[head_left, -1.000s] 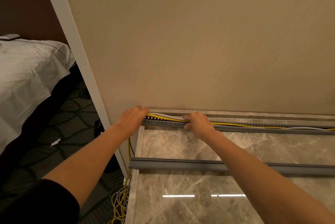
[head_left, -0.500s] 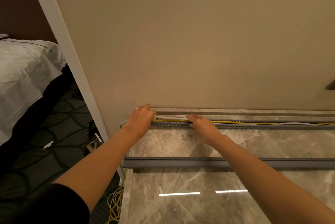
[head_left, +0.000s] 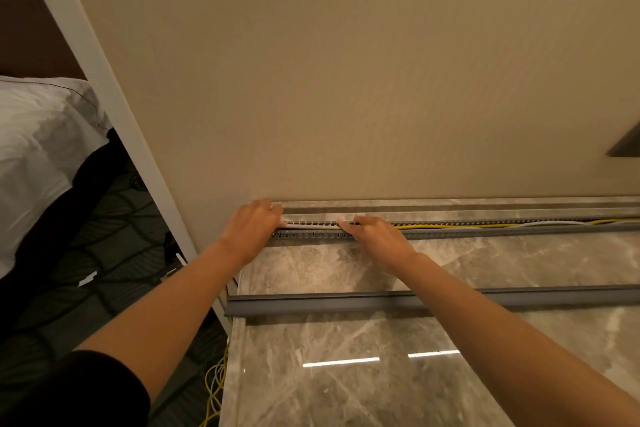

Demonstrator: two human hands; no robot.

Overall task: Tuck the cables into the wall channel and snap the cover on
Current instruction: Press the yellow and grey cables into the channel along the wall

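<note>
Where cables [head_left: 460, 226] lie — channel [head_left: 485, 234] unlabelled

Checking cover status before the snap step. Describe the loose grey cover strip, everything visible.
The cover strip is a long grey, plastic-looking channel profile with a raised lip. It lies flat on the marble counter, parallel to the wall channel but apart from it, nearer the person. Its left end reaches the counter edge; both forearms cross above it. Neither hand holds it.
</note>
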